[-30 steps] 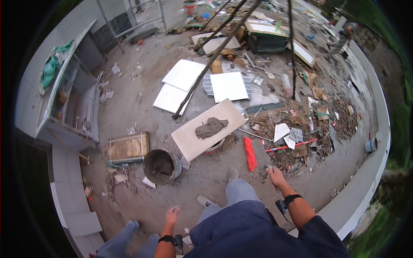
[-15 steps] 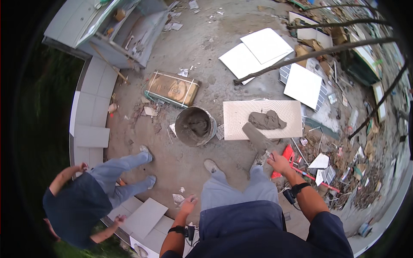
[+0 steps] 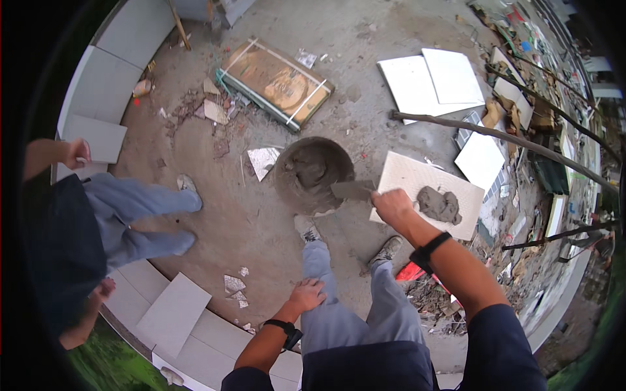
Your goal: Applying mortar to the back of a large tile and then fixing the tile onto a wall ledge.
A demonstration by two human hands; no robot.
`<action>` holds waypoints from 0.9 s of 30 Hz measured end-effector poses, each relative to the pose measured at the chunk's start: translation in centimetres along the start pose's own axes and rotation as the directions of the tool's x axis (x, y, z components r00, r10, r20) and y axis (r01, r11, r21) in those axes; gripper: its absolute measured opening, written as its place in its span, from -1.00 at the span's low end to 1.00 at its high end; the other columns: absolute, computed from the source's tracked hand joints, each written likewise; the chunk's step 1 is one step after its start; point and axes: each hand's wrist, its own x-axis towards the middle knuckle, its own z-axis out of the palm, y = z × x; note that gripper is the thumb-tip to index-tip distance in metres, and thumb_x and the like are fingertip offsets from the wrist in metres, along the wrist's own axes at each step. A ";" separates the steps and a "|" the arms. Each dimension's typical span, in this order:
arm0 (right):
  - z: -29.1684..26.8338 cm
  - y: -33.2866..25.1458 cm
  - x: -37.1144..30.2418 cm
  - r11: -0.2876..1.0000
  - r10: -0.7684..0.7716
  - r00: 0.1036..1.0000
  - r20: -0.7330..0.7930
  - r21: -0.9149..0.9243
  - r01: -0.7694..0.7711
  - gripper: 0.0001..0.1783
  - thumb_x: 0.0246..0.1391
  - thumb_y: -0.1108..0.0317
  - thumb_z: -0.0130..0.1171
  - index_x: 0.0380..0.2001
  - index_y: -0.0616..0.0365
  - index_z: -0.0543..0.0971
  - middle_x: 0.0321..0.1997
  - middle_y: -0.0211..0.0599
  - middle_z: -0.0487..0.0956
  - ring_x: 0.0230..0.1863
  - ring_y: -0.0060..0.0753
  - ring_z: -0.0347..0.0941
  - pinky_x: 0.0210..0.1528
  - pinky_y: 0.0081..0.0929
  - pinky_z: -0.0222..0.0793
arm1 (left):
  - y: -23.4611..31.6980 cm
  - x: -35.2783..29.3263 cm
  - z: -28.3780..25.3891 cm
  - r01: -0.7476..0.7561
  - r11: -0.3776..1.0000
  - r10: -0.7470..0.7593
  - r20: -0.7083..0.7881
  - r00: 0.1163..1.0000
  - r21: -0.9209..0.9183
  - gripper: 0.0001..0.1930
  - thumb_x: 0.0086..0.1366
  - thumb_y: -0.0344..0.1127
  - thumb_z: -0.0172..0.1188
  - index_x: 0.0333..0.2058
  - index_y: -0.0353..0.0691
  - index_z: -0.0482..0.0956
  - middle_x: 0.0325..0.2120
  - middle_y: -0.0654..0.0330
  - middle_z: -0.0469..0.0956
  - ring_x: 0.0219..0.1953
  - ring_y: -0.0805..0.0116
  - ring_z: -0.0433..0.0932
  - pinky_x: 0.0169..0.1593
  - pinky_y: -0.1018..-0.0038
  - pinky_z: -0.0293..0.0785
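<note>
My right hand [image 3: 393, 206] is closed round the handle of a trowel [image 3: 352, 190]. Its flat grey blade reaches over the right rim of a round bucket [image 3: 285, 195]. Grey wet mortar [image 3: 309, 165] lies inside that bucket; whether any sits on the blade, I cannot tell. Beneath and to the right of my right hand is a pale tile [image 3: 399, 171], its ridged back facing up. A lump of mortar [image 3: 439, 204] rests on it. My left hand [image 3: 307, 295] lies flat on my left leg near the knee, fingers stretched out and holding nothing.
At the left stands another person [image 3: 59, 228] beside a low tiled ledge [image 3: 98, 81]. A strapped box [image 3: 277, 81] lies beyond the bucket. White tiles [image 3: 407, 85], a long pole [image 3: 495, 133] and rubble [image 3: 450, 306] are on the right. A broken tile piece [image 3: 263, 161] lies left of the bucket.
My right hand has carried the trowel left from the tile's near edge to the bucket. My left hand has come to rest on my leg. The whole view has shifted and turned.
</note>
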 end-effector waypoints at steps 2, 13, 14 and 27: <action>0.1 -3.7 5.7 0.985 -0.028 0.997 0.075 -0.166 0.040 -0.79 0.16 0.31 0.00 -0.30 0.02 0.63 -0.30 -0.20 0.68 -0.23 -0.26 0.65 -0.30 -0.33 0.53 | -2.5 -0.2 0.2 -0.058 0.998 0.058 0.006 0.998 -0.006 -0.51 0.29 0.08 0.06 0.08 -0.07 0.45 0.13 0.07 0.38 0.22 0.04 0.29 0.26 0.18 0.22; 2.6 -13.2 12.5 0.961 0.023 0.911 0.412 0.243 -0.134 -0.58 0.21 0.17 -0.11 -0.09 0.25 0.56 -0.10 -0.07 0.63 -0.03 -0.01 0.56 -0.01 -0.17 0.48 | -5.1 1.2 0.4 -0.087 0.972 0.040 -0.211 0.977 -0.217 -0.66 0.21 -0.03 0.14 -0.15 -0.10 0.60 -0.16 0.14 0.57 -0.03 0.08 0.50 0.08 0.21 0.38; 1.6 -12.5 12.9 0.962 -0.015 0.887 0.461 0.249 -0.113 -0.58 0.24 0.21 -0.15 -0.08 0.26 0.56 -0.04 -0.10 0.62 0.01 0.01 0.54 0.05 -0.18 0.46 | -5.1 1.4 0.7 -0.086 0.970 0.036 -0.215 0.976 -0.227 -0.66 0.21 -0.03 0.14 -0.15 -0.10 0.60 -0.16 0.14 0.57 -0.03 0.08 0.50 0.08 0.21 0.38; 8.8 -12.2 26.4 0.908 0.163 0.828 0.536 -0.411 0.087 -0.74 0.00 0.32 0.26 -0.19 0.00 0.70 -0.09 -0.50 0.66 -0.07 -0.34 0.61 -0.39 -0.22 0.57 | -6.1 2.8 -1.1 -0.176 0.905 0.006 -0.401 0.916 -0.389 -0.73 0.14 -0.17 0.20 -0.23 -0.16 0.59 -0.25 0.11 0.61 -0.15 0.07 0.56 -0.07 0.21 0.48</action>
